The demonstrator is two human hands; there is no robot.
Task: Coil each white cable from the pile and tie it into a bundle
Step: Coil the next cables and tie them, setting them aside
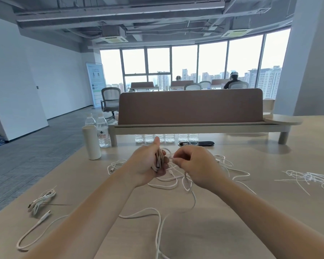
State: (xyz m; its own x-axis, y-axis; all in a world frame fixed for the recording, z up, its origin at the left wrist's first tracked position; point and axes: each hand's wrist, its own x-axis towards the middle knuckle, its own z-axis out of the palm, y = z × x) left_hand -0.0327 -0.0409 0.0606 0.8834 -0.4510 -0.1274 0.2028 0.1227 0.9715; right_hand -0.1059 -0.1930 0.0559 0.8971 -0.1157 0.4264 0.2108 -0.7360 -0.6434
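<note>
Coils of white cable [159, 160] sit gripped in the left hand [145, 165] above the pile [176, 181] on the counter [241, 221] — gathered tight, likely so the right hand [194, 164], pinching the loose tail [171, 157], can wrap it round.

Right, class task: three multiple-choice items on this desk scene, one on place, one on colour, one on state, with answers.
1. Where does the tied bundle lie? A near the table's left edge B near its right edge C on the shelf
2. What colour is the flask? A black B white C red
3. What is the left hand doing? A lying flat B gripping a coiled cable C lifting a bottle
Answers: 1 A, it lies at far left; 2 B, plain white; 3 B, it curls round the loops.
</note>
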